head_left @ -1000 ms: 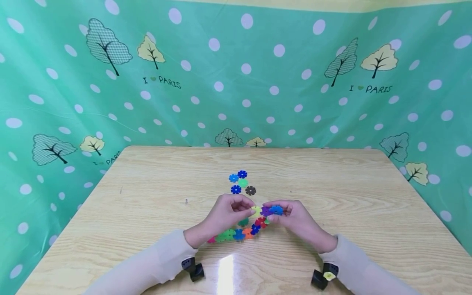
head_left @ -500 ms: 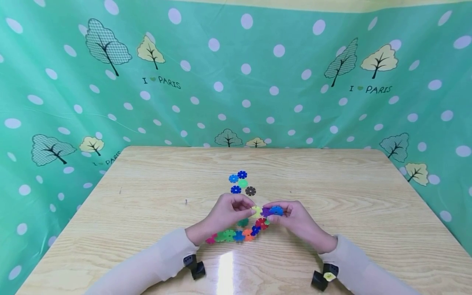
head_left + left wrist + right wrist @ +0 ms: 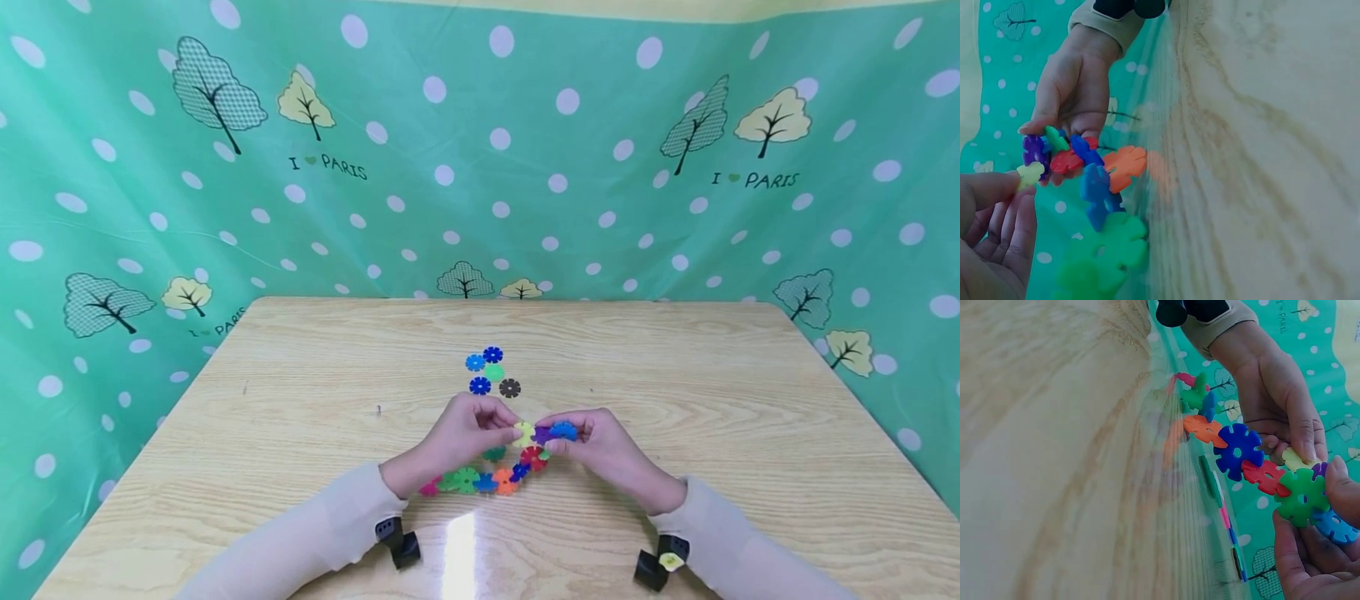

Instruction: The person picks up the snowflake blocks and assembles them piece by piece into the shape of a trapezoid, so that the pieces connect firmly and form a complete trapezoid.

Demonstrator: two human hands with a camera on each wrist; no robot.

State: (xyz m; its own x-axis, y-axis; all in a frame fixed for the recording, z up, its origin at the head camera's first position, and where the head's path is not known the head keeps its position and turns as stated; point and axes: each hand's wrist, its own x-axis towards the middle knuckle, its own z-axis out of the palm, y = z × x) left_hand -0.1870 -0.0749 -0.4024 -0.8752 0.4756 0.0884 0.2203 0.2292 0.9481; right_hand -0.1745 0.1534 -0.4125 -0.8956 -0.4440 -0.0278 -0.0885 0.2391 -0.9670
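My left hand (image 3: pixel 467 427) pinches a yellow snowflake disc (image 3: pixel 525 433) between thumb and fingers. Right beside it, a purple disc (image 3: pixel 542 435) meets its edge. My right hand (image 3: pixel 600 446) grips the chain's end, where the purple disc, a blue disc (image 3: pixel 563 431) and a light green disc (image 3: pixel 1302 497) come together. From there the linked chain bends down and left through a red disc (image 3: pixel 533 457), a dark blue one (image 3: pixel 1238 452), an orange one (image 3: pixel 505 481), then blue, green and a pink disc (image 3: pixel 430 487). In the right wrist view, the purple disc is mostly hidden by fingers and green disc.
Behind the hands lie several loose discs: dark blue (image 3: pixel 492 355), light blue (image 3: pixel 475 362), green (image 3: pixel 493 372) and a dark brown one (image 3: pixel 510 387). A teal disc (image 3: pixel 493 453) shows beneath my left hand. The wooden table (image 3: pixel 300 400) reaches back to a green curtain (image 3: pixel 480 125).
Both hands keep their grip in nearly the same place. The yellow and blue discs, with the red and orange part of the chain, have dipped slightly toward me.
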